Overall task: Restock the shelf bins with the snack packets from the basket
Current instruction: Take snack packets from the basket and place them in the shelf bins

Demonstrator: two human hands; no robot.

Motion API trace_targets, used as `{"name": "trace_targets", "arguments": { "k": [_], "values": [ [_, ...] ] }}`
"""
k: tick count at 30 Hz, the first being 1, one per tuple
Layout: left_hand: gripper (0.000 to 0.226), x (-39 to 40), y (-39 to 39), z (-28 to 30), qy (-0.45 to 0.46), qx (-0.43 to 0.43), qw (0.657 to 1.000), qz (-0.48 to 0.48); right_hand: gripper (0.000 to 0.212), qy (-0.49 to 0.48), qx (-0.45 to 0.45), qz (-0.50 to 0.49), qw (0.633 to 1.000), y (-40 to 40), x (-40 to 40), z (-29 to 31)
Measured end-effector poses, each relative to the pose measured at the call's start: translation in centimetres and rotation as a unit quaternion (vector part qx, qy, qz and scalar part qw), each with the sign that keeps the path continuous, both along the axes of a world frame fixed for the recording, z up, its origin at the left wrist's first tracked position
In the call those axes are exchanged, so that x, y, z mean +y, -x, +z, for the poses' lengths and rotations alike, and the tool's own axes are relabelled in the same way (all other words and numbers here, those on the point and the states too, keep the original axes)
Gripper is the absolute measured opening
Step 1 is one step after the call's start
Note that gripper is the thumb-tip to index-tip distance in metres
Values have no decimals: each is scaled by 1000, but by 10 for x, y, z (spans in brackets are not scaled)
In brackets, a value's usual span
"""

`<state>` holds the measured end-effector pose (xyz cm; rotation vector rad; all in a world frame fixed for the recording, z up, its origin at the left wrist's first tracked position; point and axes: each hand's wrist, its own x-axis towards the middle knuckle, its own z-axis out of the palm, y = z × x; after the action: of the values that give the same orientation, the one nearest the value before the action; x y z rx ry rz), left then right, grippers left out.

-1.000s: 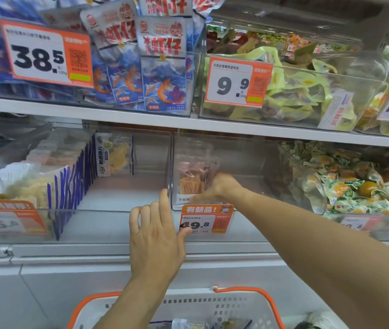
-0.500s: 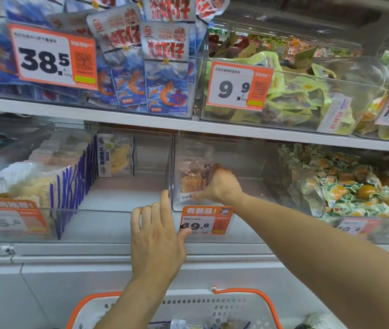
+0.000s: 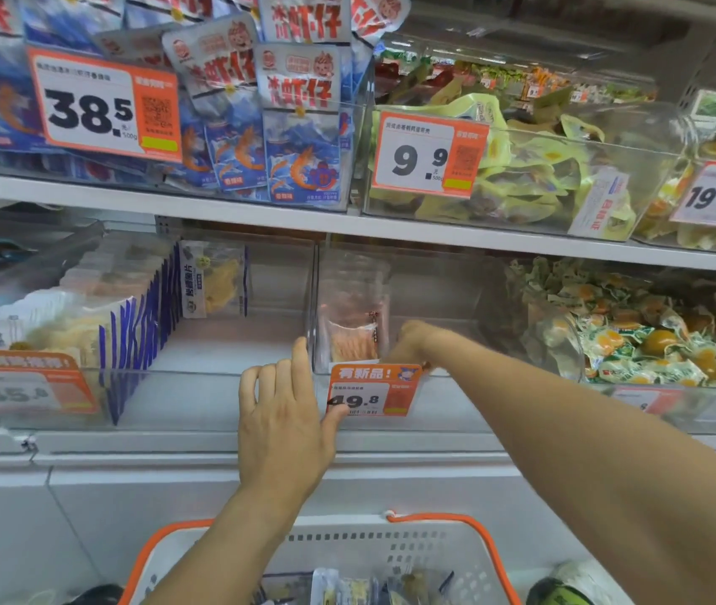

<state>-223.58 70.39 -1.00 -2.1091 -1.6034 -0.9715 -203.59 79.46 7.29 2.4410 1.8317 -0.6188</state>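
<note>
The left hand (image 3: 286,412) lay flat, fingers straight, against the clear plastic shelf bin's (image 3: 435,299) front. The right hand (image 3: 408,342) reached inside beside the upright pink transparent snack packet (image 3: 354,329); its grip was hidden.

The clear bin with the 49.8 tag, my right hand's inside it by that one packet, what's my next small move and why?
Probably draw the right hand back out and down to the basket for another packet. The clear bin holds only one snack packet, upright against its left wall, with bare floor beside it. The left hand rests at the bin's front edge, steadying it.
</note>
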Motion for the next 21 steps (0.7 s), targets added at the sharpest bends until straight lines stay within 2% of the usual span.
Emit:
{"name": "trace_targets", "arguments": {
  "k": [2, 4, 7, 9, 10, 11, 13, 15, 16, 18, 19, 21],
  "values": [
    [91, -1, 2, 6, -2, -13, 1000, -12, 39, -81, 25, -15, 996, -11, -16, 24],
    [77, -12, 3, 7, -9, -95, 994, -56, 21, -246, 51, -30, 967, -20, -43, 39],
    [43, -49, 3, -17, -25, -213, 967, -141, 12, -491, 124, -21, 862, -21, -108, 32],
    [29, -78, 3, -58, 85, -216, 957, -176, 9, -542, 200, 1, 816, -11, -157, 4],
    [26, -92, 3, -83, 171, -196, 949, -180, 8, -534, 226, 4, 815, -7, -178, -20],
    [27, -108, 4, -110, 257, -161, 937, -173, 9, -503, 242, 1, 830, -2, -199, -49],
    [35, -139, 9, -161, 393, -78, 904, -147, 12, -396, 257, 4, 882, 9, -235, -110],
    [46, -170, 17, -199, 495, -15, 861, -116, 11, -241, 228, 19, 943, 13, -260, -177],
    [50, -183, 21, -214, 529, 14, 843, -98, 7, -149, 204, 35, 967, 14, -270, -212],
    [53, -202, 26, -232, 555, 76, 824, -90, 31, 16, 150, 87, 985, 18, -289, -269],
    [53, -206, 27, -237, 549, 99, 825, -93, 40, 69, 139, 121, 980, 22, -298, -287],
    [55, -205, 26, -238, 540, 92, 833, -75, 53, 112, 111, 153, 976, 31, -313, -310]
  ]
}}
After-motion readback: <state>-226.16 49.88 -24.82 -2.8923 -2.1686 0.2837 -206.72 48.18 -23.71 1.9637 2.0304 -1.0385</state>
